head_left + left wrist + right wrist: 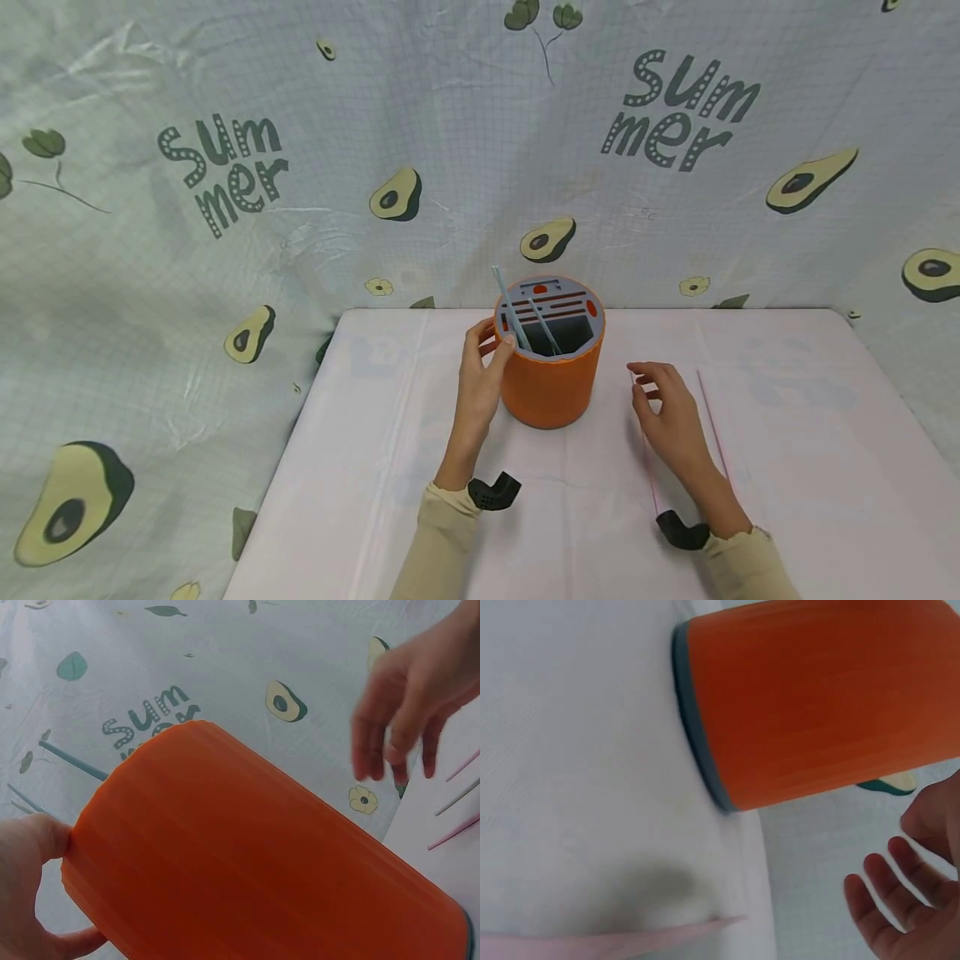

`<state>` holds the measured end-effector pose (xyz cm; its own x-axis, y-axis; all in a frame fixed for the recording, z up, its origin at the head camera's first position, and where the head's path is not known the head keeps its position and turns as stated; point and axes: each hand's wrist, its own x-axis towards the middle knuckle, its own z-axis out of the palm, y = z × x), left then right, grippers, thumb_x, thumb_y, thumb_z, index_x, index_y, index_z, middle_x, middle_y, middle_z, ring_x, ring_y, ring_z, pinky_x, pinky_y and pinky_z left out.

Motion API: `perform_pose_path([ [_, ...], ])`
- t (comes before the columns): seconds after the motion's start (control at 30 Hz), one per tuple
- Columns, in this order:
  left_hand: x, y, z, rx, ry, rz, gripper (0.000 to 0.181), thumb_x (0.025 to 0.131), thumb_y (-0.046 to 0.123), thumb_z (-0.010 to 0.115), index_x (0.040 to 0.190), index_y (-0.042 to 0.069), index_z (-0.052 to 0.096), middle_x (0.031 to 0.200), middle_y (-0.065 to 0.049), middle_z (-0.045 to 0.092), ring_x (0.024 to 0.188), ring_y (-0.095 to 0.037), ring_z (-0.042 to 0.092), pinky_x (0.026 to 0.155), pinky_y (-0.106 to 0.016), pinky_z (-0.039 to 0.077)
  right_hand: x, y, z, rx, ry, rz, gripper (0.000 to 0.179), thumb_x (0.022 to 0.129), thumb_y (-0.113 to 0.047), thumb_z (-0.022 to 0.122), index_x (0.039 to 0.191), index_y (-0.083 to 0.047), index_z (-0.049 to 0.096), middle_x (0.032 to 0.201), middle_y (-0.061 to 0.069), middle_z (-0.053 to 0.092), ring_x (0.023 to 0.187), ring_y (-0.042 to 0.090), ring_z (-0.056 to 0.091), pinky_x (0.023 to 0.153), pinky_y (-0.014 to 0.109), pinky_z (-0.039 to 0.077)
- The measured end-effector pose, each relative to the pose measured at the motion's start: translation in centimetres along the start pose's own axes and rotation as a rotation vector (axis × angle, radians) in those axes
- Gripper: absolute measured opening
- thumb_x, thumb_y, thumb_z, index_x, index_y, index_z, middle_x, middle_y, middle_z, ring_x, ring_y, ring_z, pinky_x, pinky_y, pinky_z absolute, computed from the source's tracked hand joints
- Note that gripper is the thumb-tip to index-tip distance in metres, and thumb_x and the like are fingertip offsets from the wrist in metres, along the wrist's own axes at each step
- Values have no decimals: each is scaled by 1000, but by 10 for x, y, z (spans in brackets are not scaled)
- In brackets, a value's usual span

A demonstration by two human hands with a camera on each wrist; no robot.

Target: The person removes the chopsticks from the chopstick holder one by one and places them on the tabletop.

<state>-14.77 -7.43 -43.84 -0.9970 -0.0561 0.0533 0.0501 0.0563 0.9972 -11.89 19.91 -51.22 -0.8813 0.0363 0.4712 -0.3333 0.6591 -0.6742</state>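
An orange round knife holder with a grey slotted top stands on the table. Two pale blue chopsticks lean in its larger compartment and stick out above the rim. My left hand grips the holder's left side near the top, thumb at the rim and fingers around the wall. To the right of the holder, my right hand hovers over the table with loosely bent fingers and nothing between them. Thin pink chopsticks lie by that hand; the left wrist view also has a grey-green chopstick between two pink ones.
A white cloth covers the table. Behind it hangs a pale curtain printed with avocados, flowers and lettering. The holder stands near the table's back edge. A black wrist camera sits on each arm, beside the beige sleeves.
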Motion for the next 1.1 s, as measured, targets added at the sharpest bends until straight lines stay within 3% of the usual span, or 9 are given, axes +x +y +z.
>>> perform_pose_path([
  [0.2, 1, -1, 2, -2, -7, 0, 59, 103, 42, 60, 155, 20, 43, 157, -4, 46, 138, -27, 46, 110, -50, 46, 7, -22, -7, 80, 83, -91, 38, 94, 12, 62, 128, -3, 68, 124, 13, 65, 109, 22, 61, 92, 0, 42],
  [0.37, 0, 0, 2, -2, -9, 3, 59, 103, 42, 60, 155, 20, 43, 157, -4, 46, 139, -28, 46, 110, -51, 46, 11, -40, -14, 106, 111, -135, 41, 94, 13, 62, 129, -6, 69, 126, 12, 66, 116, 14, 58, 97, 3, 41],
  [0.53, 0, -1, 2, 3, -4, 2, 58, 103, 42, 60, 154, 21, 43, 156, -3, 46, 139, -28, 46, 109, -50, 47, 16, -54, -17, 127, 119, -212, 40, 91, 13, 64, 126, -5, 70, 125, 13, 66, 119, 16, 56, 101, 8, 41],
  [0.8, -1, -2, 3, 7, 1, 4, 57, 104, 43, 59, 154, 20, 43, 156, -3, 47, 139, -28, 46, 109, -50, 47, 27, -69, -15, 137, 86, -327, 33, 91, 8, 66, 123, 0, 70, 125, 17, 64, 122, 28, 55, 112, 12, 36],
  [1.0, -2, -2, 2, 20, 12, 9, 57, 104, 44, 58, 154, 23, 44, 156, -2, 47, 138, -25, 46, 110, -50, 47, 41, -82, -12, 112, 53, -421, 35, 89, 5, 73, 123, -1, 71, 125, 17, 64, 121, 33, 54, 111, 17, 37],
  [1.1, -3, -2, 2, 24, 17, 11, 56, 103, 45, 58, 154, 23, 44, 156, -1, 46, 139, -26, 46, 110, -50, 46, 47, -89, -11, 62, 16, -435, 37, 89, 0, 77, 125, -4, 70, 126, 15, 65, 122, 31, 55, 109, 26, 39],
])
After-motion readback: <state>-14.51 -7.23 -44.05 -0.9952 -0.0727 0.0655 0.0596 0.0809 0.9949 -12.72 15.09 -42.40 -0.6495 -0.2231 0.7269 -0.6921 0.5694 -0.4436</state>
